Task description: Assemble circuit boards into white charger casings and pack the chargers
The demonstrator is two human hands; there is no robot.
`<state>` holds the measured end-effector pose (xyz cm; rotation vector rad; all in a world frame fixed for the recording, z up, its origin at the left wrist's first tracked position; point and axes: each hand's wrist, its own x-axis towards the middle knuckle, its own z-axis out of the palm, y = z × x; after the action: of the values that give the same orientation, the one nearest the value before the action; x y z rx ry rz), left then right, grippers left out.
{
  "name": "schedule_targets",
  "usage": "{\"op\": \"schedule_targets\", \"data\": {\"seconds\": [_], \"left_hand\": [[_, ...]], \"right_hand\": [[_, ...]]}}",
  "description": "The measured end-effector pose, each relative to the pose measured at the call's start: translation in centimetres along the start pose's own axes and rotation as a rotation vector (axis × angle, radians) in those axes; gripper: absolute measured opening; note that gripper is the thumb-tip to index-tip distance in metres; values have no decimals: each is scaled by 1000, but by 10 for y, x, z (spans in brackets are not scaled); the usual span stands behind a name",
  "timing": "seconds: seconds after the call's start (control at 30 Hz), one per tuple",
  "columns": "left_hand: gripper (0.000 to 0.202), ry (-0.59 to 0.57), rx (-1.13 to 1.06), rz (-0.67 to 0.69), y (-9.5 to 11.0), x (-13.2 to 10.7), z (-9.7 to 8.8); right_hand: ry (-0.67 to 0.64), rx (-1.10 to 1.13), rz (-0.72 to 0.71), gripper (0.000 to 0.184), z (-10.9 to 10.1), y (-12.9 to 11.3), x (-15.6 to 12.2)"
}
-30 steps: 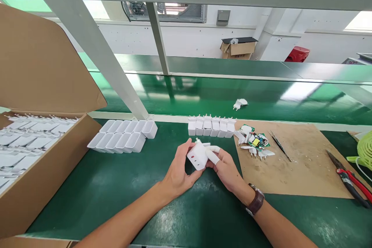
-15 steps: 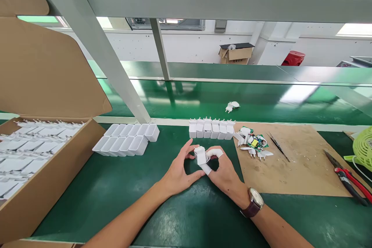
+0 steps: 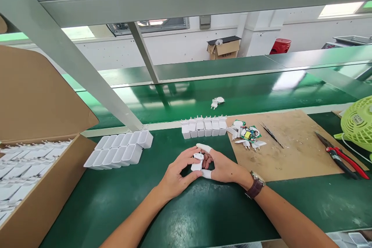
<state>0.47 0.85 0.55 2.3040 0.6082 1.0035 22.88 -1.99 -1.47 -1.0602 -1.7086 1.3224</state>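
A small white plug charger (image 3: pixel 197 166) is between my two hands, just above the green bench. My left hand (image 3: pixel 177 170) grips it from the left with thumb and fingers. My right hand (image 3: pixel 222 166), with white covers on its thumb and a finger, closes round it from the right. Some of the charger is hidden by the fingers. Behind the hands stands a row of white plug chargers (image 3: pixel 204 128), their pins upward. To the left, white open-topped housings (image 3: pixel 116 155) lie side by side in two rows.
At left, an open cardboard box (image 3: pixel 62 184) holds layers of white parts. A brown board (image 3: pixel 285 162) on the right carries circuit boards (image 3: pixel 251 135), tweezers (image 3: pixel 271 135) and red-handled pliers (image 3: pixel 341 155). A green fan (image 3: pixel 357 122) stands far right. A slanting metal post (image 3: pixel 95 77) rises behind.
The white charger has been turned over in my hands and now shows a different face. My right hand's covered finger has moved up over it. The camera view has tilted and shifted right.
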Motion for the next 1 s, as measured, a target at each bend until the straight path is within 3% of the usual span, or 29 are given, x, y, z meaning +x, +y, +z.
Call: {"op": "schedule_targets", "data": {"seconds": [0.23, 0.43, 0.67, 0.83, 1.0], "left_hand": [[23, 123, 251, 35, 5, 3, 4], [17, -8, 271, 32, 9, 10, -8], [18, -125, 157, -98, 5, 5, -14], [26, -54, 224, -317, -7, 13, -48], [42, 83, 226, -598, -47, 38, -86]], "right_hand": [[-2, -75, 45, 97, 2, -1, 3], [-8, -31, 24, 98, 1, -5, 4], [-23, -28, 69, 99, 3, -1, 8], [9, -161, 81, 78, 9, 4, 7], [-18, -384, -55, 63, 12, 1, 3]]}}
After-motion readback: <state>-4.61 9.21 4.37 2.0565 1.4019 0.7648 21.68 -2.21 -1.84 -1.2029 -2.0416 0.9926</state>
